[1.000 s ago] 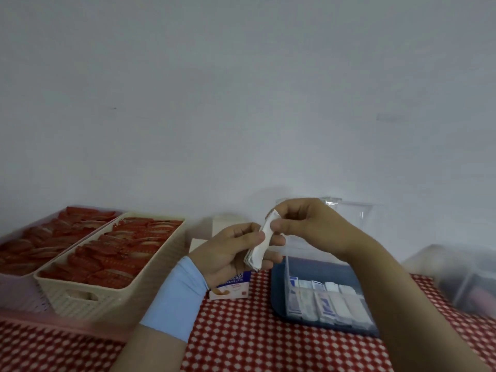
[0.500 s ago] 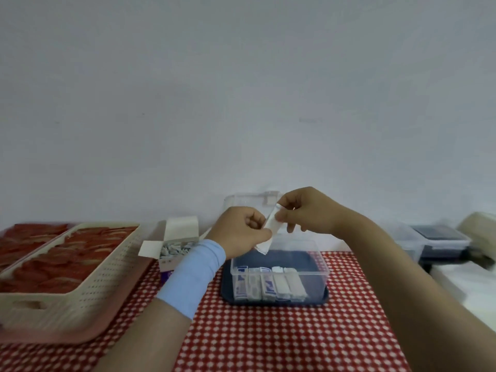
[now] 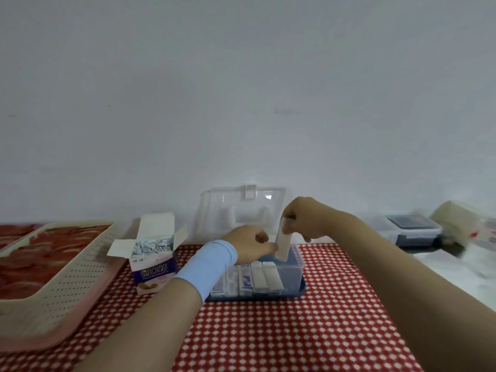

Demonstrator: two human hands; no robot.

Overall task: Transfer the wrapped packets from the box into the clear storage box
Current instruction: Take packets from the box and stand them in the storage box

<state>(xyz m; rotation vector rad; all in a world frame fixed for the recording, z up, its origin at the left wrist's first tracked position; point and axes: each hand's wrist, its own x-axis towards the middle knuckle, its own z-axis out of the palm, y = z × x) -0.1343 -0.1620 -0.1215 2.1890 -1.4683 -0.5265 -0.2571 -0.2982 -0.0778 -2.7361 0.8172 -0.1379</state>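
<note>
Holding wrapped packet (image 3: 283,244) upright just above clear storage box (image 3: 298,267) on desk (image 3: 295,331); clamped at top edge in fingers of right hand (image 3: 306,220), pinched lower down by left hand (image 3: 249,244). Probably light, thin, bendy, slick: best gripped by edges.

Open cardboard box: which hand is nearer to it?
Left. The left hand is right of the cardboard box, over the clear storage box; the right hand is farther right, pinching the wrapped packet.

Right hand (image 3: 304,218) pinches the packet (image 3: 283,244) at its top, left hand (image 3: 249,242), fingers curled, grips its lower edge
</note>
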